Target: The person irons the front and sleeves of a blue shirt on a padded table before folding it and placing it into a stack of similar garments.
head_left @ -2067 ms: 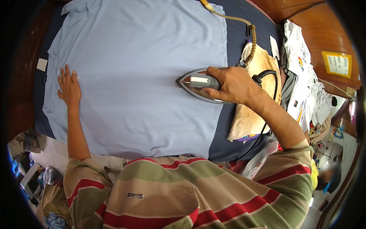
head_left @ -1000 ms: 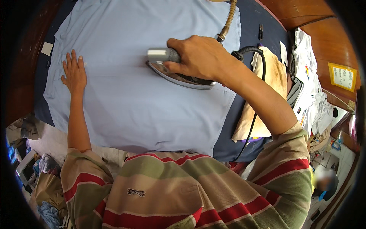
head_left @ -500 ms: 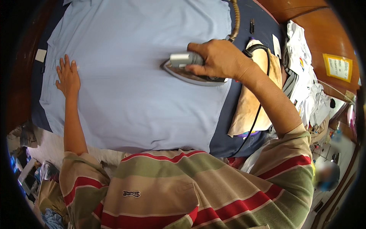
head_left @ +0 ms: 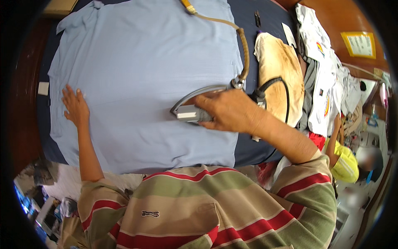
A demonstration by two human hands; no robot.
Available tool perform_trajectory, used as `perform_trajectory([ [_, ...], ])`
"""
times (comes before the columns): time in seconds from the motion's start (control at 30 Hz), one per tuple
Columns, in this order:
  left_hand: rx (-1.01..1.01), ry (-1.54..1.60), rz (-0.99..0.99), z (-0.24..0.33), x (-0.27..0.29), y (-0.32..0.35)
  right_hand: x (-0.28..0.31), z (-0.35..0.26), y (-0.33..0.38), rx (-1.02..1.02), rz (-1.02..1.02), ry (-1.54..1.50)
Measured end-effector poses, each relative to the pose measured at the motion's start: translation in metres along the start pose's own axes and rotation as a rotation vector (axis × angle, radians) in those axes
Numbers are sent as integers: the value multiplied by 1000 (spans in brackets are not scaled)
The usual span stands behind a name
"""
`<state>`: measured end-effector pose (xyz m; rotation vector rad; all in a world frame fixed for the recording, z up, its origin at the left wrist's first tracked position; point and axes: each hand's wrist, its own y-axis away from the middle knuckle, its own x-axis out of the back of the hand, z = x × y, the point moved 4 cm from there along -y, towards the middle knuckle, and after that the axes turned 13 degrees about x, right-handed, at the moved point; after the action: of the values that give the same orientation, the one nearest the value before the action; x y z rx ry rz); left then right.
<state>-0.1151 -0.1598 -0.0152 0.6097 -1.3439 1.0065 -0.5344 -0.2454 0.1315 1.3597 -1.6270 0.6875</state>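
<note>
A light blue garment (head_left: 149,54) lies spread over a dark navy cloth-covered table (head_left: 248,151). My right hand (head_left: 232,110) is wrapped around the handle of a grey steam iron (head_left: 186,114), which rests on the garment's right part with its tip to the left. A brown wrapped hose (head_left: 245,54) runs from the iron's rear toward the far edge, and a black cord (head_left: 286,97) curves off to the right. My left hand (head_left: 77,106) lies flat on the garment's left edge, fingers spread. The cloth directly under the iron is hidden.
Right of the garment lies a tan, stained pad (head_left: 280,79). Small black snips (head_left: 257,18) and a white card (head_left: 289,35) sit beyond it. White printed clothes (head_left: 319,74) are heaped at the right edge. Another person in a yellow top (head_left: 346,162) is at the far right.
My right hand has drawn the iron nearer to me and turned it. More of the hose shows now. My left hand stays on the left edge. The person in yellow has come into view.
</note>
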Motion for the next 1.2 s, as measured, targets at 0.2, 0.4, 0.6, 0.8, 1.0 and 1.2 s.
perform_trajectory([
  [0.2, -62, 217, 60, -1, 11, 9, -10, -24, 18, -579, 128, -176],
  [0.4, -41, 12, -91, 0, 2, 6, -14, -8, 101, -1202, 464, -231],
  [0.6, -65, 16, -71, 3, 3, 7, -21, -9, 111, -1225, 547, -177],
  [0.8, -720, 467, -73, 85, 31, 78, 5, -16, 124, -1130, 665, -269],
  [1.0, -1303, 691, -490, 211, 70, 235, 80, 35, 59, -748, 448, 32],
  [1.2, -1237, 620, -373, 298, 57, 300, 98, 116, -43, -409, 224, 130],
])
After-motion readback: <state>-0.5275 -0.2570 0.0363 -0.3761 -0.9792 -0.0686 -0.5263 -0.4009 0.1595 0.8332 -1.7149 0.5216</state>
